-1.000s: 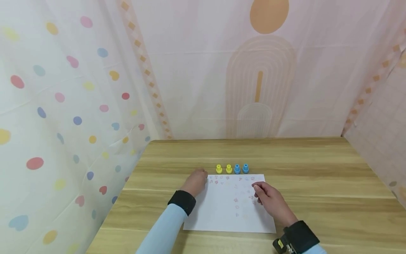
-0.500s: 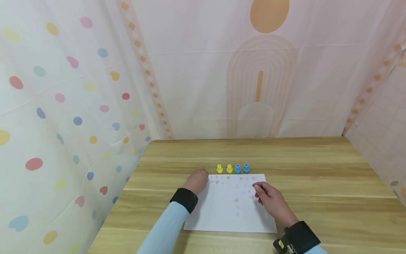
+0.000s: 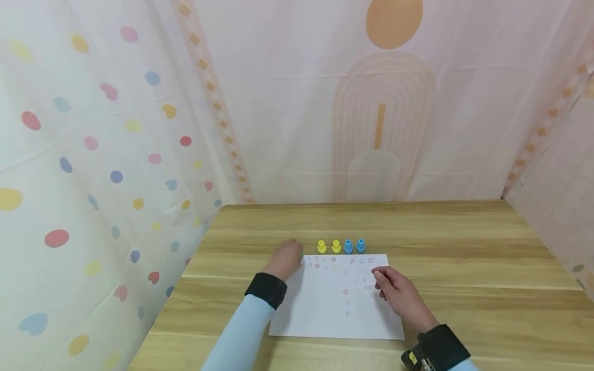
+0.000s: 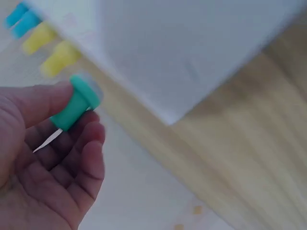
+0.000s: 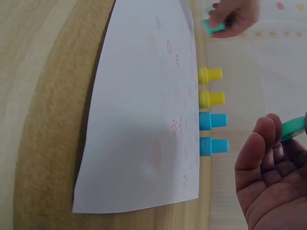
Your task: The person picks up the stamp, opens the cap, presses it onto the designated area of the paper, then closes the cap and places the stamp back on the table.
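In the left wrist view my left hand (image 4: 53,163) pinches a small green stamp (image 4: 76,105) between thumb and fingers, its wider pale end turned outward. The hand is over the far left corner of the white paper (image 3: 320,314). Faint small prints in red, blue and other colours mark that sheet, mostly along its far edge and right half. Above the paper's right side, my right hand (image 3: 401,296) holds a small green piece (image 5: 292,128) with its fingertips. Part of this piece is cut off in the right wrist view, so its kind is unclear.
Two yellow stamps (image 3: 329,247) and two blue stamps (image 3: 355,247) stand in a row just beyond the paper's far edge. All rest on a wooden table (image 3: 473,268). Patterned curtains (image 3: 287,129) hang behind and at the sides.
My left hand has risen slightly off the paper's far left corner and shifted a little left and away. The right hand stays almost still. The row of stamps has not moved.
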The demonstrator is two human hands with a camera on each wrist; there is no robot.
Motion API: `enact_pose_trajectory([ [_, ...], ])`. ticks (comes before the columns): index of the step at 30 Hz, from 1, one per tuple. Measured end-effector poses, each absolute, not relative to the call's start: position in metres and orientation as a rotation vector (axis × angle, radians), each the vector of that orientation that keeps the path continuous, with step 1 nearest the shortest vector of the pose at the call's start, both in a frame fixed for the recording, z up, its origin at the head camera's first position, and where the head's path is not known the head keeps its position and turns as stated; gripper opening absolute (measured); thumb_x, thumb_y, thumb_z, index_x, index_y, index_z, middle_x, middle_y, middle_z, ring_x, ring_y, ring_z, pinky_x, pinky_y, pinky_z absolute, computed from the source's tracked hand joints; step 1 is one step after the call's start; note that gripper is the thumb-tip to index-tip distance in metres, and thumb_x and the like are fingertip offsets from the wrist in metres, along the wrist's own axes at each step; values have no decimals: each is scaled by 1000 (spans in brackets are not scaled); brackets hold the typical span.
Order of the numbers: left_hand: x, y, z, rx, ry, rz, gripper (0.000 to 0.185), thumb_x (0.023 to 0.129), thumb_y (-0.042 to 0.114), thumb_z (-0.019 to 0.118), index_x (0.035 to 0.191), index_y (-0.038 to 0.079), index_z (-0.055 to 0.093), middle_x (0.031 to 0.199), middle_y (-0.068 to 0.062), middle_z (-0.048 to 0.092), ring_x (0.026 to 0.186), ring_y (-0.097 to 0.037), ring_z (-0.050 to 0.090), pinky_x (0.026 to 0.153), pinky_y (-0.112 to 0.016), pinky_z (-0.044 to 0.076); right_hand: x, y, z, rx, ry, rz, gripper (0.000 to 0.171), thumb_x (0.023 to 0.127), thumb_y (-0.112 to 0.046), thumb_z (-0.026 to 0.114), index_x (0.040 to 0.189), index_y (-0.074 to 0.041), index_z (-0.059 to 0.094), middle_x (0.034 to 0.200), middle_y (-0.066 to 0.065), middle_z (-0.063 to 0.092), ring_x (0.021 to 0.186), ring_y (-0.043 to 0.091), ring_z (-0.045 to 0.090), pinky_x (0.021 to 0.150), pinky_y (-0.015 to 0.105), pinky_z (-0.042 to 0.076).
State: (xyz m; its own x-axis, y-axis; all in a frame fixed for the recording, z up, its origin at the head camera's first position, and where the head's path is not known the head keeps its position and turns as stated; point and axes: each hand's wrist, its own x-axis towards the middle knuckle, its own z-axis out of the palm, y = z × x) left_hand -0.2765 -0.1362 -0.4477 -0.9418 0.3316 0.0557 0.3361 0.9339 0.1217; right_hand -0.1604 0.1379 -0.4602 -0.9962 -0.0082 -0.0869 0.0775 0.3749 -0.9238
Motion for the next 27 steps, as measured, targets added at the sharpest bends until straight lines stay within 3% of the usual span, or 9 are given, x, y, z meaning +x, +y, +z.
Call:
enact_pose_trajectory([
  [4, -273, -131, -430, -554, -2949, -437, 19, 92, 6, 70, 110, 2, 70, 97, -10, 65, 87, -21, 62, 80, -35, 54, -161, 139, -461, 60, 2544, -1724, 34, 107, -24, 45, 130, -1, 56, 99, 11, 60, 82, 21, 54, 69, 32, 46],
  [11, -252, -107, -424, -611, -2861, -813, 24, 96, 14, 67, 119, 6, 67, 109, -7, 66, 91, -18, 61, 80, -31, 54, -161, 140, -460, 40, 2544, -1734, 35, 107, -24, 46, 134, -3, 53, 101, 12, 60, 83, 22, 55, 71, 32, 47],
  [18, -239, -81, -428, -746, -2811, -1097, 23, 96, 16, 68, 117, 9, 69, 97, 2, 65, 82, -13, 55, 69, -23, 49, -162, 141, -459, 59, 2520, -1772, 34, 107, -23, 46, 134, -3, 48, 106, 14, 61, 87, 23, 55, 75, 32, 48],
  [27, -226, -54, -434, -852, -2801, -1333, 18, 96, 19, 67, 113, 14, 70, 97, 9, 66, 87, -8, 57, 71, -22, 49, -164, 140, -455, 27, 2496, -1836, 29, 107, -19, 47, 130, -1, 48, 108, 17, 59, 84, 22, 55, 71, 30, 47],
])
